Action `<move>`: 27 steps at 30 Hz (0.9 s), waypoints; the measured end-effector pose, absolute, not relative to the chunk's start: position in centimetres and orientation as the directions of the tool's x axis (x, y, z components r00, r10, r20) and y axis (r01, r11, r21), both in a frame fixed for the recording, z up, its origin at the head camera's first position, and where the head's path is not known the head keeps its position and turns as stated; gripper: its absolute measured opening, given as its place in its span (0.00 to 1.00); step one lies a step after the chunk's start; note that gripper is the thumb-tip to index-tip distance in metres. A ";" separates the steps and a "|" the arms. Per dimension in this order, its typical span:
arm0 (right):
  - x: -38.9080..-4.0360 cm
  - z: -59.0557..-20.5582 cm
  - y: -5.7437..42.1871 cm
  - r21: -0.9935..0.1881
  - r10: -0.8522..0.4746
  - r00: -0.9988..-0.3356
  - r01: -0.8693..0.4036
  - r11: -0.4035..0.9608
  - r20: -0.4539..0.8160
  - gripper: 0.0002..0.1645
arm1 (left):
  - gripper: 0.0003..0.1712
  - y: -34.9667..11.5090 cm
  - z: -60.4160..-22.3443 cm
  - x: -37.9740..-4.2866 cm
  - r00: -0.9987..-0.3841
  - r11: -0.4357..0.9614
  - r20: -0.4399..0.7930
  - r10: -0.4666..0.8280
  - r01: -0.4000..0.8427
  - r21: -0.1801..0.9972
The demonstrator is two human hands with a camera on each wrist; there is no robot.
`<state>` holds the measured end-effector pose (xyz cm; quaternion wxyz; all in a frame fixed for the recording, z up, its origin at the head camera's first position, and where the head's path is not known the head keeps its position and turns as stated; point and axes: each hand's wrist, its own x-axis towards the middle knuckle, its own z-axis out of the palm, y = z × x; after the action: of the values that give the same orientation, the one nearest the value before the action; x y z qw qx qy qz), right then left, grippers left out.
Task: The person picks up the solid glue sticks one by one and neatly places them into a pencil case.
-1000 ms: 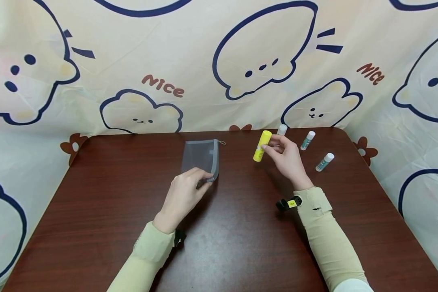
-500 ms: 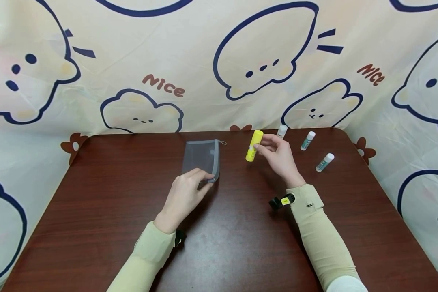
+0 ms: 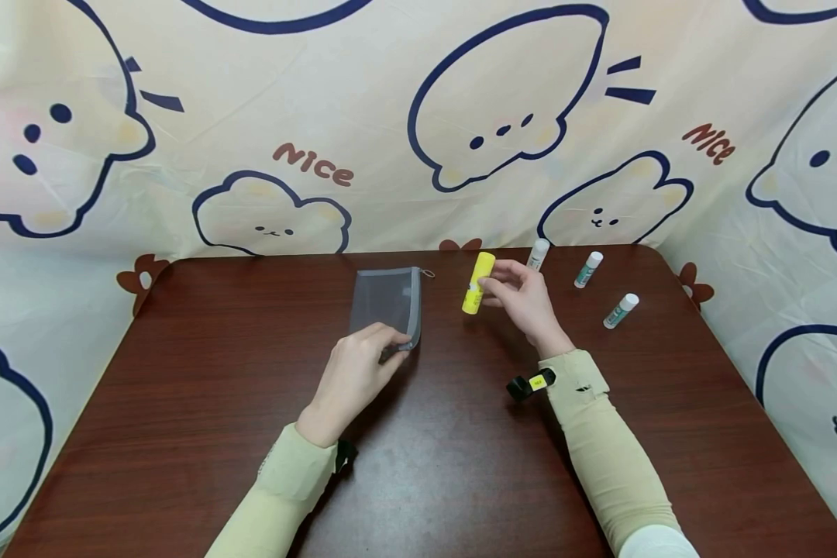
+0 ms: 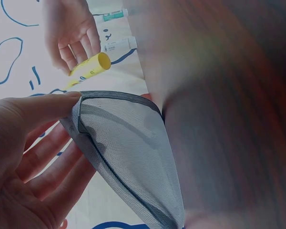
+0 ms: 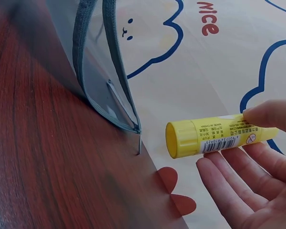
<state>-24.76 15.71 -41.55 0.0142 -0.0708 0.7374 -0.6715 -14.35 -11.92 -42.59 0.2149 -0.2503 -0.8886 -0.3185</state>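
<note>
A grey mesh zipper pouch lies toward the back of the table, left of centre. My left hand pinches its near right corner between thumb and fingers. In the right wrist view the pouch's zipper edges stand apart, so its mouth is open on the right side. My right hand holds a yellow glue stick above the table, right of the pouch and apart from it. Thumb and fingertips grip the stick's barrel, and its label and barcode show in the right wrist view.
Behind my right hand stands a white-capped glue stick, partly hidden. Two more white-capped glue sticks with green labels, one farther back and one nearer, stand to the right. A patterned cloth hangs behind the brown table.
My right hand has moved left with the yellow glue stick, closer to the pouch. The left hand stays at the pouch's corner, almost still.
</note>
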 end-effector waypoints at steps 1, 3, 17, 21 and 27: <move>-24.8 -41.6 15.6 -0.993 -0.125 -0.990 -0.081 0.082 0.071 0.25 | 0.11 -11.9 -42.6 -14.3 -0.782 0.672 0.542 0.308 0.582 0.458; -24.8 -41.6 15.5 -0.995 -0.130 -0.990 -0.071 0.068 0.062 0.24 | 0.11 -11.9 -42.5 -14.3 -0.784 0.674 0.539 0.308 0.580 0.458; -24.7 -42.2 14.0 -0.998 -0.157 -0.987 -0.029 0.063 0.019 0.23 | 0.10 -11.9 -42.6 -14.3 -0.794 0.680 0.524 0.308 0.569 0.463; -24.6 -42.4 13.7 -0.997 -0.164 -0.986 -0.026 0.072 0.014 0.23 | 0.10 -11.9 -42.5 -14.3 -0.791 0.679 0.527 0.311 0.573 0.459; -24.5 -42.8 13.2 -0.996 -0.176 -0.984 -0.008 0.083 -0.007 0.22 | 0.10 -11.9 -42.4 -14.3 -0.794 0.683 0.522 0.312 0.569 0.458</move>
<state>-24.54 13.20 -42.81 0.0624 -0.0627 0.7333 -0.6741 -14.27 -11.89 -42.44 0.2057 -0.2465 -0.8939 -0.3129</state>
